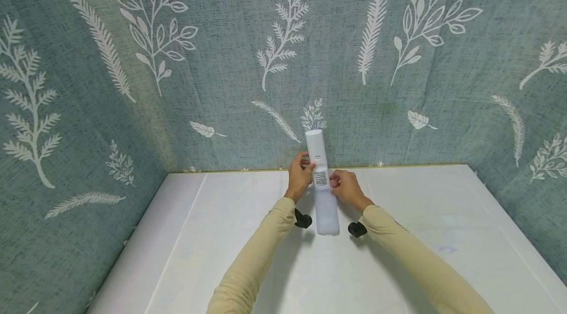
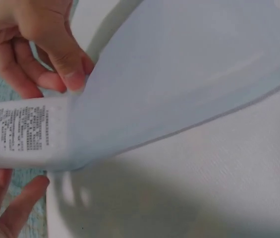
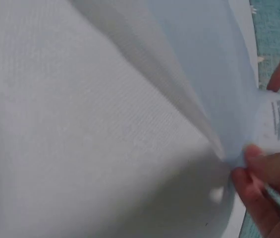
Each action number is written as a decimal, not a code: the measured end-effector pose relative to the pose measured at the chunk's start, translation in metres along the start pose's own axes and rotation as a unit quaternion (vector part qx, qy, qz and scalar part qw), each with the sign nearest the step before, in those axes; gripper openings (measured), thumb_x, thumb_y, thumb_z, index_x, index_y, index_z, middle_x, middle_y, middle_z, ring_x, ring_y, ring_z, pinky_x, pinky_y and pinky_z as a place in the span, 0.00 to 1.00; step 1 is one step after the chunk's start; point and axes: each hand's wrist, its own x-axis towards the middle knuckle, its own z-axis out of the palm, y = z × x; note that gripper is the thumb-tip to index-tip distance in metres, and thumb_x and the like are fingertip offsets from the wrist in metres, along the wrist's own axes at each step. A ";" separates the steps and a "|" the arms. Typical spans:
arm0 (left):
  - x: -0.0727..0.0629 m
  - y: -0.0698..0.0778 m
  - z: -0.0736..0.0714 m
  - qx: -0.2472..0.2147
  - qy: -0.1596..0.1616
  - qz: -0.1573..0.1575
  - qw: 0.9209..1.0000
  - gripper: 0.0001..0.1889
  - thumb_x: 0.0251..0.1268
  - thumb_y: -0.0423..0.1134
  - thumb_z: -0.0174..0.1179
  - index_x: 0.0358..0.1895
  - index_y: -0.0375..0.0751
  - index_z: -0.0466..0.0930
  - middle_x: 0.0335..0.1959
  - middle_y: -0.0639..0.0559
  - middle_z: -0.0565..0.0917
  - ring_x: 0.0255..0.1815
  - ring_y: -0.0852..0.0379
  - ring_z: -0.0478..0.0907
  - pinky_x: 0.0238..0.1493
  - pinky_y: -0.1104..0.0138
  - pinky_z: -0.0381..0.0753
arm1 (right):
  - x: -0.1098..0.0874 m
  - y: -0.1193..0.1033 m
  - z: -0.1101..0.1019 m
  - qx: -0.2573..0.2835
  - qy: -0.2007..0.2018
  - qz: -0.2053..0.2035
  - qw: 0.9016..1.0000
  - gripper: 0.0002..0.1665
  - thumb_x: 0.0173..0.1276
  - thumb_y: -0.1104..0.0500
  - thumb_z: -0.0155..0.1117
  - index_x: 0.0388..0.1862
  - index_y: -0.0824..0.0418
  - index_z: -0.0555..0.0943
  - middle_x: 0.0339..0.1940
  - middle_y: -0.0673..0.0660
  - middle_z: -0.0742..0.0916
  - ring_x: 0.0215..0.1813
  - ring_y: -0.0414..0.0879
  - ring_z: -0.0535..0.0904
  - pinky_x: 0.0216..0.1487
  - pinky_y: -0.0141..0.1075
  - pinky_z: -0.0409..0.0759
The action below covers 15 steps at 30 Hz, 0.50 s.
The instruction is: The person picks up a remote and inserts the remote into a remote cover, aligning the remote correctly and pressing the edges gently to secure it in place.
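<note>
A long, slim white case (image 1: pixel 316 149) points away from me, with a printed label (image 1: pixel 321 178) on its upper face. Its nearer end is a translucent pale-blue part (image 1: pixel 327 213), which looms large in the left wrist view. My left hand (image 1: pixel 299 176) holds the case by its left edge, thumb at the side and other fingers partly hidden. On the opposite side my right hand (image 1: pixel 347 187) pinches the edge where the white body meets the pale-blue part, thumb against fingertips in the right wrist view.
A white-covered table (image 1: pixel 212 255) lies beneath the hands. Behind it rises a grey-green cloth (image 1: pixel 221 58) with white leaf prints, also on both sides. Black wrist mounts (image 1: pixel 303 219) stick out from the sleeves beside the case.
</note>
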 end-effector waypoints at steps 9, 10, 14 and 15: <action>0.004 -0.004 0.001 0.005 -0.011 -0.012 1.000 0.16 0.67 0.33 0.57 0.57 0.40 0.73 0.43 0.40 0.77 0.40 0.41 0.79 0.19 0.60 0.81 | -0.004 0.006 -0.002 0.024 0.024 -0.042 0.999 0.11 0.45 0.80 0.62 0.28 0.69 0.80 0.19 0.54 0.80 0.24 0.43 0.74 0.27 0.34 0.74; 0.004 -0.004 0.002 0.003 -0.009 -0.010 1.000 0.16 0.67 0.32 0.57 0.57 0.39 0.73 0.43 0.40 0.78 0.39 0.41 0.79 0.18 0.61 0.80 | -0.004 0.006 -0.002 0.024 0.021 -0.049 0.998 0.11 0.45 0.80 0.60 0.27 0.69 0.80 0.19 0.54 0.80 0.24 0.44 0.74 0.27 0.35 0.74; 0.004 -0.005 0.003 -0.003 -0.009 -0.010 1.000 0.16 0.67 0.32 0.57 0.56 0.40 0.73 0.41 0.42 0.78 0.39 0.41 0.79 0.16 0.64 0.78 | -0.004 0.007 -0.003 0.017 0.003 -0.069 0.997 0.11 0.47 0.80 0.56 0.24 0.69 0.79 0.19 0.54 0.79 0.25 0.45 0.73 0.28 0.36 0.75; 0.004 -0.004 0.003 -0.005 -0.010 -0.011 1.000 0.16 0.67 0.32 0.57 0.57 0.40 0.73 0.41 0.42 0.78 0.39 0.41 0.79 0.16 0.64 0.78 | -0.004 0.008 -0.003 0.013 -0.001 -0.070 0.997 0.11 0.47 0.80 0.56 0.24 0.69 0.79 0.19 0.55 0.78 0.26 0.45 0.73 0.28 0.37 0.74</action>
